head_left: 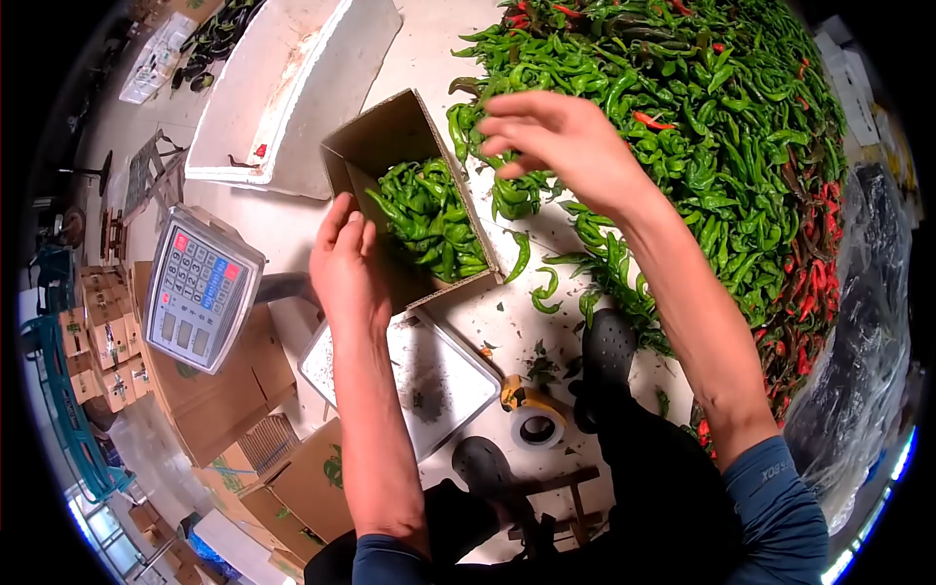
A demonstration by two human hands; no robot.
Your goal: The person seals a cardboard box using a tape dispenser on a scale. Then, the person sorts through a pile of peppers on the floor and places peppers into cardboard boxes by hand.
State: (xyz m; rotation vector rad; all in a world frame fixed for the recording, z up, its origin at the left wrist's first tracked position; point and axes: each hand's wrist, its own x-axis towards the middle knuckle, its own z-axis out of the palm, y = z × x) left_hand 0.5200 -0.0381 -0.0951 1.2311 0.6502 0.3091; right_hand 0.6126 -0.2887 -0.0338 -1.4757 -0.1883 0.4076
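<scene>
A cardboard box (450, 182) stands on the floor in front of me, partly filled with green peppers (429, 219). At its left wall is my left hand (346, 258), its fingers slightly bent and apart near the rim, with nothing visible in them. The hand hides part of that wall, so I cannot tell whether it touches the cardboard. My right hand (565, 141) hovers to the right of the box with spread fingers, slightly blurred and holding nothing I can see. Beneath and beyond it spreads a big pile of green peppers (702, 195), mixed with red ones.
A white foam box (229, 127) lies beyond at left. Nearer stand a weighing scale's keypad display (200, 288) and its metal platform (444, 380). A tape roll (537, 427) lies near my feet. Folded cartons (229, 390) are at left, clear plastic sheeting (848, 322) at right.
</scene>
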